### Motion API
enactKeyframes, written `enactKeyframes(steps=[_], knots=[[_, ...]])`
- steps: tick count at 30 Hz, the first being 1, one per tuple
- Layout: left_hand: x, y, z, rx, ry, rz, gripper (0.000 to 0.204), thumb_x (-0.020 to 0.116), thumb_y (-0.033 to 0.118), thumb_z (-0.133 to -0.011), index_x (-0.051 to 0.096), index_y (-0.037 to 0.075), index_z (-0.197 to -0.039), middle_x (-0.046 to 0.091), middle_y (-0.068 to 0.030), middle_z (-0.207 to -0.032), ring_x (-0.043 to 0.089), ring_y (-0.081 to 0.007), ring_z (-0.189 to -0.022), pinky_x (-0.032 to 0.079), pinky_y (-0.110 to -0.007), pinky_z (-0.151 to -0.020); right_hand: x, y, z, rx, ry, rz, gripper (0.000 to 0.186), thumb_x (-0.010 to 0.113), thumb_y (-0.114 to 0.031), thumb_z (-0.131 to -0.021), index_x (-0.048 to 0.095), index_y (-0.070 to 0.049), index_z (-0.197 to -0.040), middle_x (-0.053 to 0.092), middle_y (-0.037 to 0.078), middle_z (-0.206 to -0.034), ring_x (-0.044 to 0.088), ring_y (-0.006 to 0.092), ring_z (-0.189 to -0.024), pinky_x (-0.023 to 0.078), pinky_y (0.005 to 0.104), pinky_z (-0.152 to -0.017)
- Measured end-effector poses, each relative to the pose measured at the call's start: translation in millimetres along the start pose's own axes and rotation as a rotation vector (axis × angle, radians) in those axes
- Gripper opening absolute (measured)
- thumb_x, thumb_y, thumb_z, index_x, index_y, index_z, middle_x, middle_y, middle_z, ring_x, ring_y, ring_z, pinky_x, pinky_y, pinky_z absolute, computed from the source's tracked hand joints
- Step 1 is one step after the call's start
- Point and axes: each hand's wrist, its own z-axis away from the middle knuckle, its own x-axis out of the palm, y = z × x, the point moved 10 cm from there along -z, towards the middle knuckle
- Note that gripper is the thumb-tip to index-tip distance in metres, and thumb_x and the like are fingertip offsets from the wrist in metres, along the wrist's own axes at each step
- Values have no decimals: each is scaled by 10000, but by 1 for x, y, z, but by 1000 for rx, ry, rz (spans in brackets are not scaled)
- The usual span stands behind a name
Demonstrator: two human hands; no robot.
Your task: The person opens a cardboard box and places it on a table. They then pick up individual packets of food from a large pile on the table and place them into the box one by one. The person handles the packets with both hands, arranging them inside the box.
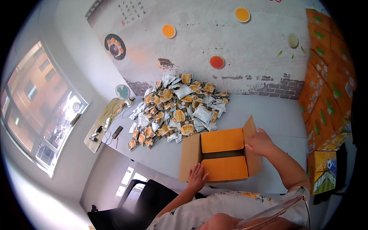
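Note:
An open cardboard box [254,163] sits at the front of the pale grey table, its two orange inner flaps [223,169] folded inward with a dark gap between. My left hand [196,177] rests at the box's front left, fingers spread, touching it. At the right side, my right hand [260,142] grips the upright outer flap. Behind and left of the box lies a large heap of small packets [180,115] in brown, orange and white.
Orange cartons [322,99] are stacked at the right, above a colourful box [324,170]. A fan [122,92] and electronics stand on a wooden side table [100,120] at the left. A black chair [143,201] is below left. Behind are a printed wall and a window.

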Motion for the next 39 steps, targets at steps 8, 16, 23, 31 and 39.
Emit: enactKeyframes(steps=[8, 16, 23, 31, 39], knots=[[-4, 22, -21, -4, -49, -73, 651, 511, 506, -926, 458, 49, -1387, 379, -123, -1500, 303, -283, -1410, 191, -513, -1144, 133, 46, 60, 283, -241, -190, 749, 554, -509, -880, 344, -72, -1451, 409, 220, -1410, 442, 355, -1284, 400, 437, -1050], [34, 67, -69, 231, -39, -205, 653, 510, 529, -913, 460, 69, -1373, 483, -132, -1413, 404, -279, -1346, 171, -579, -1129, 147, 12, 73, 367, -135, -335, 768, 496, -533, -921, 286, -52, -1481, 289, 241, -1506, 372, 382, -1348, 384, 429, -1068], [0, 109, -92, 216, 3, -203, 365, 593, 388, -879, 670, 58, -1015, 643, -122, -1037, 570, -315, -1034, 359, -494, -996, 166, 14, 82, 451, -53, -369, 709, 411, -540, -958, 303, -79, -1486, 260, 205, -1535, 339, 354, -1382, 393, 438, -1064], [-101, 153, -29, 428, 383, 70, 87, 713, 129, -773, 634, 99, -795, 604, -50, -825, 561, -268, -812, 404, -399, -775, 149, 27, 97, 343, 366, -508, 425, 597, -339, -889, 620, 12, -1128, 557, 208, -1280, 532, 375, -1175, 435, 450, -986], [-129, 159, 29, 400, 246, 150, 78, 694, 129, -793, 639, 73, -797, 646, -84, -843, 611, -289, -797, 458, -412, -716, 141, -58, 34, -150, 128, -221, 341, 641, -297, -818, 673, -7, -993, 625, 169, -1174, 592, 336, -1077, 473, 436, -927]])
